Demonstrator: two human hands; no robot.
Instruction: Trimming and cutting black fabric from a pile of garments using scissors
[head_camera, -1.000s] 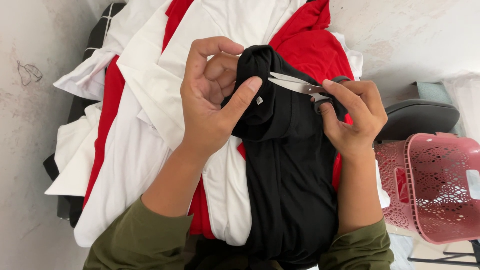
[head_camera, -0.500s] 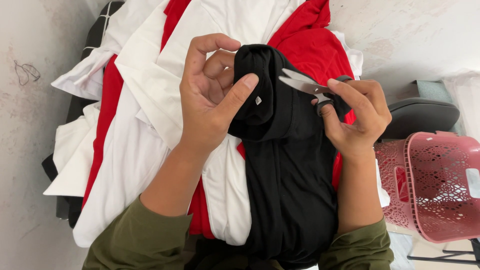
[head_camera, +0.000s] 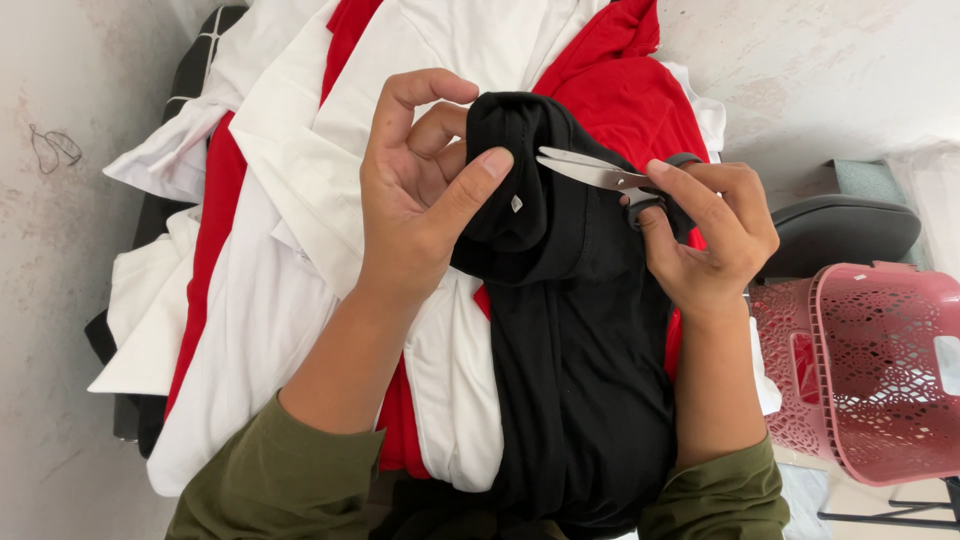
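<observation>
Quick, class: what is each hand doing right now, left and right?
Left hand: closed, pinching the black garment near its top.
Right hand: closed around scissors, blades resting at the garment.

Two hands (head_camera: 420, 200) (head_camera: 715, 235), one pair of scissors (head_camera: 590, 170), one black garment (head_camera: 570, 330), one pink basket (head_camera: 880, 370).
</observation>
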